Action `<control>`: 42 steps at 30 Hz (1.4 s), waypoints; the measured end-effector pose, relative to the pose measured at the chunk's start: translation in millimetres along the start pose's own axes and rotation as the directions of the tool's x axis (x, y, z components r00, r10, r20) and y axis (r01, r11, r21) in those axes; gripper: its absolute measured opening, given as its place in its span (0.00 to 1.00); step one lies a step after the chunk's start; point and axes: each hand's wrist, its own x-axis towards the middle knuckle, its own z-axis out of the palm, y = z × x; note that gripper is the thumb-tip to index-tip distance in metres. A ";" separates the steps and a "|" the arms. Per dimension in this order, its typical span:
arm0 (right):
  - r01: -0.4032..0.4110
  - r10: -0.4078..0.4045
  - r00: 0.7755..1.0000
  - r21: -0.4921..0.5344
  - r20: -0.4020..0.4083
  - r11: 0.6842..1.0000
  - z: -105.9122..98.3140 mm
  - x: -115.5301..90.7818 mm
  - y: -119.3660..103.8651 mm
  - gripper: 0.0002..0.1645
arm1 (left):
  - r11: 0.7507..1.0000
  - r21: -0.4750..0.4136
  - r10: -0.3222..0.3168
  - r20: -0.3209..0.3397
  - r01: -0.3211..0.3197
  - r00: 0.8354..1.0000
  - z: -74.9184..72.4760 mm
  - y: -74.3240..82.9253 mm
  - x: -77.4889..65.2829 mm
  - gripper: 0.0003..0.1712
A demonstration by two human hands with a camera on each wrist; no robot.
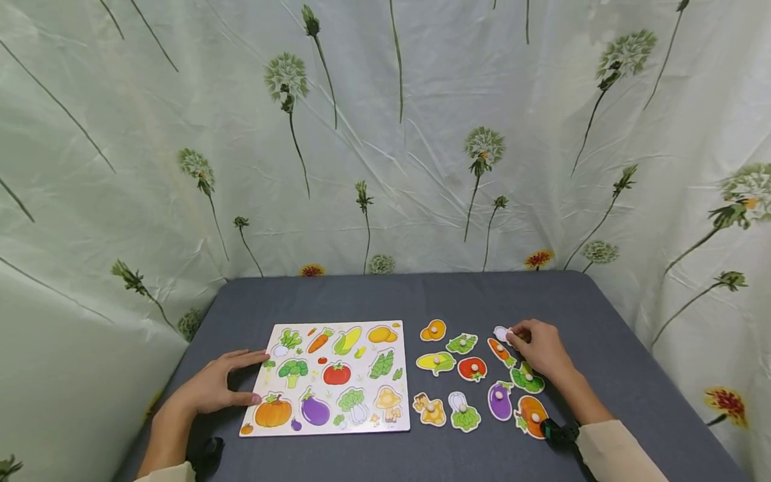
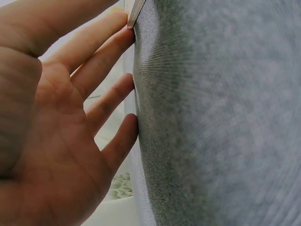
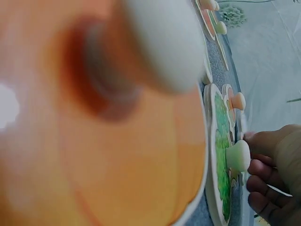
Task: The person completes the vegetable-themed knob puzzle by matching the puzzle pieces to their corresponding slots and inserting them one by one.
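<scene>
Puzzle board (image 1: 360,371) is placed at seven o'clock in the head view, touched by the left hand (image 1: 207,385), fingers apart, probably for steadiness; at four o'clock a turnip piece (image 1: 500,333) is pinched by the right hand (image 1: 542,348). In the left wrist view, board contact is shown at twelve o'clock; in the right, exposed knobs (image 3: 239,156) are seen, presumably for gripping.

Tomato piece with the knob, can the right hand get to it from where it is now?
Probably yes: the tomato piece lies nearby, its knob uncovered. The right hand would likely just leave the white piece and pass over the carrot piece.
</scene>
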 end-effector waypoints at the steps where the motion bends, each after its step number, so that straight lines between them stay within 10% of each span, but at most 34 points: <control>1: 0.004 -0.004 1.000 -0.001 -0.006 1.000 -0.5 -0.4 -0.7 0.11 | 1.000 -0.001 0.004 0.001 -0.004 1.000 0.3 -0.2 0.1 0.48; 18: 0.131 -0.129 0.990 0.041 -0.059 0.990 -10.1 9.8 -40.5 0.07 | 0.999 -0.017 0.041 0.018 -0.041 0.999 -3.6 0.0 9.4 0.49; 27: 0.130 -0.130 0.992 0.110 -0.010 0.985 7.3 22.1 -77.0 0.08 | 0.995 0.050 -0.093 0.066 0.090 0.993 -14.1 7.4 14.5 0.45; 42: 0.226 -0.238 0.970 0.180 0.048 0.957 44.8 42.7 -149.6 0.08 | 0.997 0.025 -0.072 0.084 0.070 0.994 -12.2 2.5 10.3 0.46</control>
